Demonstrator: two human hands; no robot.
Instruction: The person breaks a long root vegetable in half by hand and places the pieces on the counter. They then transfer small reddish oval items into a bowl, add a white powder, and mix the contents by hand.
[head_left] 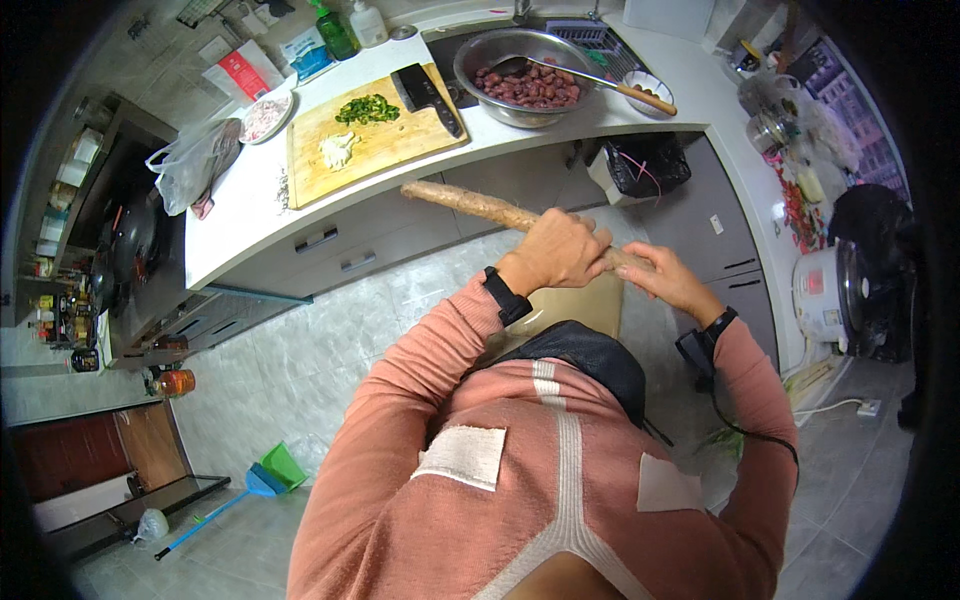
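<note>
My left hand (pixel 562 248) is closed round the middle of a long brown yam (pixel 470 203). The yam slants across in front of me, its far end pointing up and left toward the counter edge. My right hand (pixel 665 279) grips its other end between thumb and fingers. Beyond it, a wooden cutting board (pixel 385 155) on the counter bears chopped green pepper (pixel 367 108), a small heap of pale chopped pieces (pixel 339 151) and a black cleaver (pixel 428 98). To the right stands a steel bowl (pixel 525 118) of dark red pieces, with a wooden-handled ladle (pixel 645 98) lying across it.
A bin with a black bag (pixel 645 165) stands below the counter, close beyond my hands. On the right side counter sits a white rice cooker (pixel 822 295). At left are a plate of pale food (pixel 266 117), a plastic bag (pixel 195 160) and a dark pan (pixel 137 238).
</note>
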